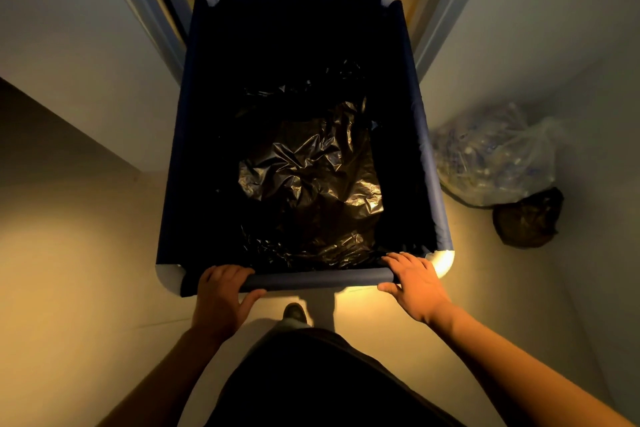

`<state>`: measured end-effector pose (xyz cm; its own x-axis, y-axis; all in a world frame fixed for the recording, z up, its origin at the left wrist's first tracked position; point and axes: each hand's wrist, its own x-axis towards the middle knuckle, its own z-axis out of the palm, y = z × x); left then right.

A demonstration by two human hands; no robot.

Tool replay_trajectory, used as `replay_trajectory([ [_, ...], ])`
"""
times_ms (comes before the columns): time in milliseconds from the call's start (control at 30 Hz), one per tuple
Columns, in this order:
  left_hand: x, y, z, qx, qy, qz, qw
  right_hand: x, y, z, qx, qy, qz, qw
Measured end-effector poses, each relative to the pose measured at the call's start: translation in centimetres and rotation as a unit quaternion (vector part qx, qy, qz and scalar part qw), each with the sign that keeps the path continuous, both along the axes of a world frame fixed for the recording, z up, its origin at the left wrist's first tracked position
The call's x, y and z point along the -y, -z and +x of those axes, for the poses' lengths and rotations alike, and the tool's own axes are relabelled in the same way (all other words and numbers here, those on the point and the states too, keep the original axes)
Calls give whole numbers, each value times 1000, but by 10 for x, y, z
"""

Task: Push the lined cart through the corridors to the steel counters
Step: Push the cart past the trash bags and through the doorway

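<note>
A deep cart point(426, 149) with a dark blue fabric rim and white corner pieces fills the middle of the head view. A crumpled black plastic liner point(311, 177) lies inside it. My left hand point(221, 291) grips the near rim bar on its left end. My right hand point(412, 282) wraps the same bar close to the right white corner. The cart's far end sits in a narrow doorway. No steel counters are in sight.
A door frame point(446, 10) flanks the cart on the right, another frame point(152, 10) on the left. A clear bag of bottles point(495, 156) and a small dark bag point(528, 218) lie on the floor to the right. A wall corner point(86, 121) juts out at left.
</note>
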<state>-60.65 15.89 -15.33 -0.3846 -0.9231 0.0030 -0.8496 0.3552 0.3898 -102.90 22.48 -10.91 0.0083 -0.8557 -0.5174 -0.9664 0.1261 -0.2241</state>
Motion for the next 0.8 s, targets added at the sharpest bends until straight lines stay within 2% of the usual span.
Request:
replay_trajectory([
  [133, 43, -3, -3, 3, 15, 7, 1000, 31, 1, -1, -8, 8, -3, 1000],
  [400, 132, -23, -23, 114, 18, 60, 992, 102, -6, -8, -13, 19, -2, 1000],
  [567, 189, -32, -43, 187, 2, 141, 972, 154, -12, -15, -19, 26, 6, 999],
  [667, 226, -34, -56, 199, -19, 174, 964, 185, -14, -22, -21, 32, 0, 999],
  [800, 269, -34, -67, 177, -30, 145, 973, 226, -9, -31, -24, 45, -26, 998],
])
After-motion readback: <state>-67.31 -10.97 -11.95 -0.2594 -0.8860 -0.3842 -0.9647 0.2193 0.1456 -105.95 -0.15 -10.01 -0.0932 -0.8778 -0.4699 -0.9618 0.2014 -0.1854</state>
